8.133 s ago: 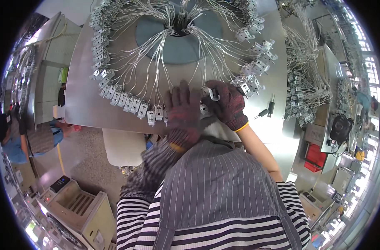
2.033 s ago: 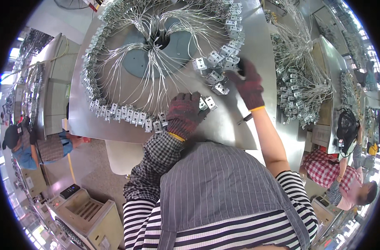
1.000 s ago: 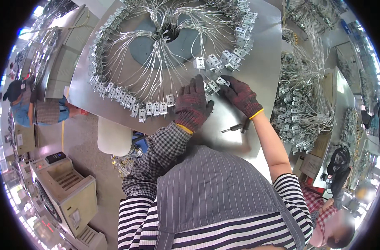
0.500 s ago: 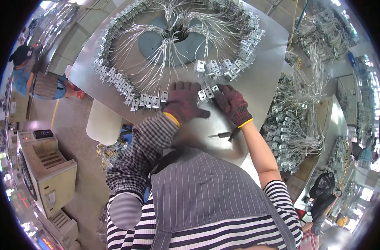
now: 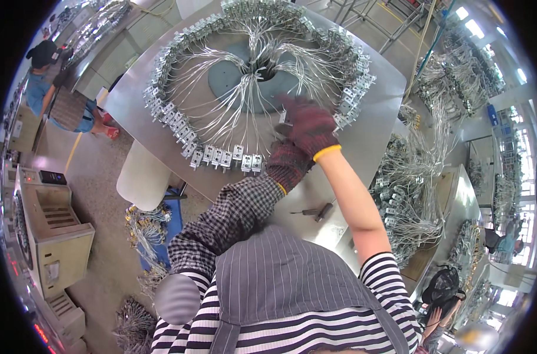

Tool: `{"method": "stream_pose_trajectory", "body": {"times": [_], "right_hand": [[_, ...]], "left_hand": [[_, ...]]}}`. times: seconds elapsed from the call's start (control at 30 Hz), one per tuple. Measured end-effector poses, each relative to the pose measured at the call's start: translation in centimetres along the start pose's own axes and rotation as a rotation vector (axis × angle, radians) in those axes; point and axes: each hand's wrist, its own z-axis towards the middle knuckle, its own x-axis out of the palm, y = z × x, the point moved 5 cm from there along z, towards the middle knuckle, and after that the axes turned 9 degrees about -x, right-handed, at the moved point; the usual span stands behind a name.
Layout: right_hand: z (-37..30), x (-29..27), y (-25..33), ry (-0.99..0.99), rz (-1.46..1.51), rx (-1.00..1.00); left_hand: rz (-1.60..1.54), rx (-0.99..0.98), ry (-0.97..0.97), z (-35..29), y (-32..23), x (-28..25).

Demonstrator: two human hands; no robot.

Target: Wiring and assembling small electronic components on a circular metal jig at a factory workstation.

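My right hand, in a dark red glove with a yellow cuff, reaches across the front right of a ring of small silvery metal blocks. Motion smears its fingers. Below and partly under it is my left hand, gloved alike, its fingers mostly hidden by the right hand. One metal block shows beside the right hand's fingers; whether it is held is unclear. Thin silvery wires run from the blocks to the hole of a grey disc mid-table.
A thin pointed tool and a short dark cylinder lie near the metal table's front edge. More wired blocks are heaped at the right. A stool stands left, and another person works farther off.
My right hand has swung left and forward over the left hand. The left hand has shifted right, exposing more front blocks. The whole view has shifted slightly.
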Motion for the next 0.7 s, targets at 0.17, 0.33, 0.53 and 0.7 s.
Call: {"method": "stream_pose_trajectory", "body": {"times": [0.17, 0.33, 0.53, 0.7], "right_hand": [[0.8, 1.2, -3.7, 0.115, 0.494, -0.051], [-2.0, 1.7, -7.6, 0.263, -0.020, -0.217], [-0.7, 4.4, -2.6, -0.159, -0.419, -0.405], [3.6, 9.3, -2.1, 0.294, -0.363, -0.267]], "left_hand": [[0.100, 0.072, -0.049, -1.4, 1.6, -0.1], [0.074, 0.091, -0.025, -0.6, 2.4, 1.1], [0.029, 0.132, -0.130, -0.5, 2.5, 1.3], [-0.012, 0.128, -0.061, 0.0, 1.6, 1.9]]}}
